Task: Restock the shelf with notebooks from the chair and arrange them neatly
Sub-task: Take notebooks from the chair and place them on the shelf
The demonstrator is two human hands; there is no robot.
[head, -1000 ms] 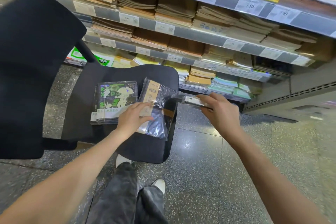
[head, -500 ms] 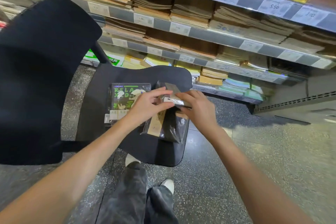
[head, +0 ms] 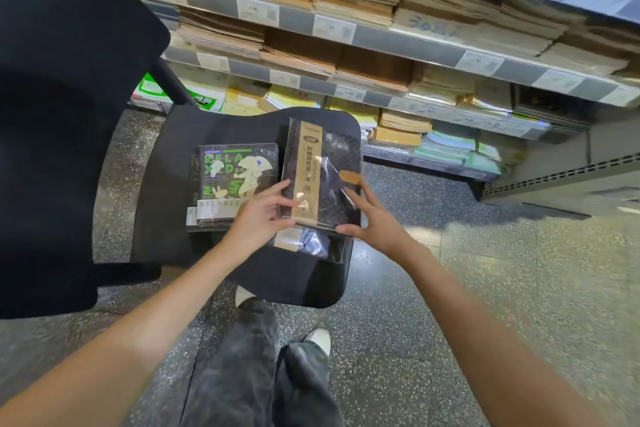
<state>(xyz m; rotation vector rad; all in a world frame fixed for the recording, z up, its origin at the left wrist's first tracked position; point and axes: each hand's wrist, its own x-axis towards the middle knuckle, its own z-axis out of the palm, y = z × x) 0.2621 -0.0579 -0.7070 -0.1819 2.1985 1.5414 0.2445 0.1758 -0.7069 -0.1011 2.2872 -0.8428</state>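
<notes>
Notebooks, head view: two groups on the black fabric office chair seat (head: 166, 218), lying side by side.
Dark notebook in hand: one dark patterned notebook in clear plastic wrap with a tan paper band (head: 320, 177), lifted at a tilt above the right half of the seat, its far end toward the shelves.
Notebook below it: one more wrapped dark notebook with a tan band (head: 304, 244) lies flat on the seat under the lifted one, only its near end showing.
Green-print stack: a small stack of black notebooks with green and cream cartoon print (head: 230, 180) on the left of the seat; how many are in it cannot be counted.
Left hand (head: 259, 218): fingers curled round the near left edge of the lifted notebook, thumb on top by the tan band.
Right hand (head: 375, 218): fingers spread and only lightly bent, thumb under the near right corner and fingertips along the right edge, steadying it.
Chair back: one wide black backrest (head: 69, 114) fills the left of the view.
Shelves: three grey metal shelf tiers (head: 408, 42) with white price tags, stacked with brown kraft-cover notebooks; the lowest tier holds yellow, green and blue ones.
Floor: dark speckled terrazzo floor (head: 485, 288).
Person: two legs in dark grey trousers (head: 256, 364), two light shoes.
</notes>
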